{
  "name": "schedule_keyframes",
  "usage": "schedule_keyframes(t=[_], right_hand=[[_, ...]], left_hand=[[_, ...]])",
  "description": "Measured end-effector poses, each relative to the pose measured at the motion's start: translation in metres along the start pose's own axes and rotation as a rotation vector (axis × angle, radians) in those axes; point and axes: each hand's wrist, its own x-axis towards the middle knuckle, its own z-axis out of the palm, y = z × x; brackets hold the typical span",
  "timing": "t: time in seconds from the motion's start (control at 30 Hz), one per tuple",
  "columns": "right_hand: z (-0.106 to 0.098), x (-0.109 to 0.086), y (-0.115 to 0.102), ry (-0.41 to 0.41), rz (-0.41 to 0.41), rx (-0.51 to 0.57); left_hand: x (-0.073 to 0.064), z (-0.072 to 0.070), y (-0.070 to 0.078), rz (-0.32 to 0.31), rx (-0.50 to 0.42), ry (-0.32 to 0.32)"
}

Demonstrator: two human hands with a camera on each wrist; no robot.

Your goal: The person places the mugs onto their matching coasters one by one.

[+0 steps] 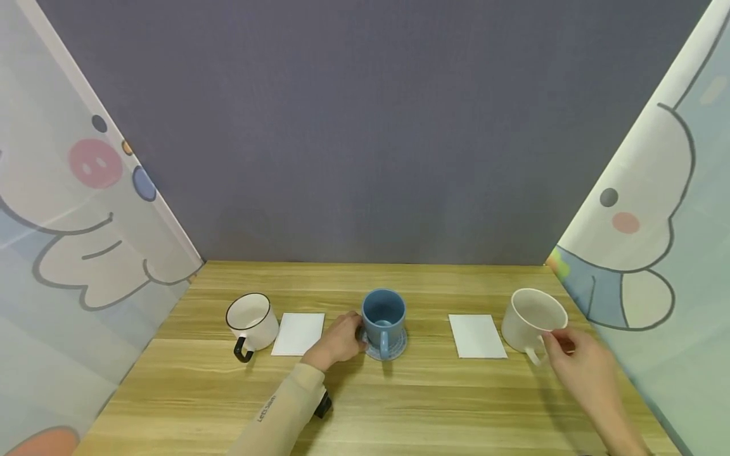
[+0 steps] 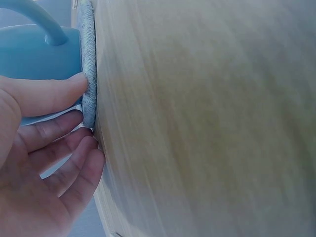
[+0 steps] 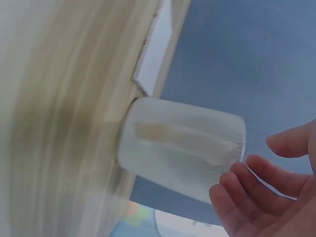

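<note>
A blue mug (image 1: 373, 332) stands upright on a round blue-grey woven coaster (image 1: 402, 346) at mid-table, its handle toward me. My left hand (image 1: 341, 341) is at the left side of that coaster, thumb tip right at its edge and the other fingers loosely bent beside it, as the left wrist view shows. At the right, a plain white mug (image 1: 516, 329) stands on the table, its handle (image 3: 182, 140) toward me. My right hand (image 1: 582, 361) is by this mug's rim, thumb and fingers spread apart in the right wrist view, fingertips close to the rim.
Left on the wooden table (image 1: 433, 405) stands a white mug (image 1: 261, 332) with a black rim and handle. One white square (image 1: 298, 334) lies beside it, another white square (image 1: 478, 337) left of the plain white mug. A grey panel (image 1: 376, 139) rises behind.
</note>
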Motion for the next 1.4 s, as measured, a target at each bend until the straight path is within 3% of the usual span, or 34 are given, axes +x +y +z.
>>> schedule_keyframes(t=[0.2, 0.37, 0.53, 0.6, 0.7, 0.87, 0.97, 1.13, 1.4], right_hand=[[-0.002, -0.003, 0.011, -0.049, 0.033, -0.032], [-0.001, -0.003, 0.023, -0.159, 0.112, 0.001], [0.003, 0.0, 0.033, -0.337, 0.296, 0.267], [0.005, 0.0, 0.036, -0.375, 0.376, 0.407], [0.009, 0.0, 0.04, -0.382, 0.43, 0.585], [0.012, -0.002, 0.045, -0.388, 0.434, 0.832], [0.012, -0.003, 0.048, -0.421, 0.422, 0.903], [0.013, -0.002, 0.051, -0.462, 0.414, 0.941], [0.015, -0.002, 0.048, -0.439, 0.389, 0.929]], left_hand=[[0.0, 0.001, 0.001, -0.002, -0.003, -0.003], [-0.001, 0.001, 0.002, 0.006, 0.006, -0.001], [0.0, 0.0, 0.002, 0.003, 0.008, 0.001], [0.0, 0.0, 0.003, 0.002, 0.012, -0.001], [-0.001, 0.0, 0.003, 0.001, 0.02, -0.004], [-0.001, 0.0, 0.002, 0.01, 0.031, 0.0], [-0.001, 0.0, 0.002, 0.005, 0.028, -0.004], [-0.001, 0.0, 0.002, -0.001, 0.021, -0.005], [-0.001, 0.0, 0.001, 0.003, 0.009, 0.005]])
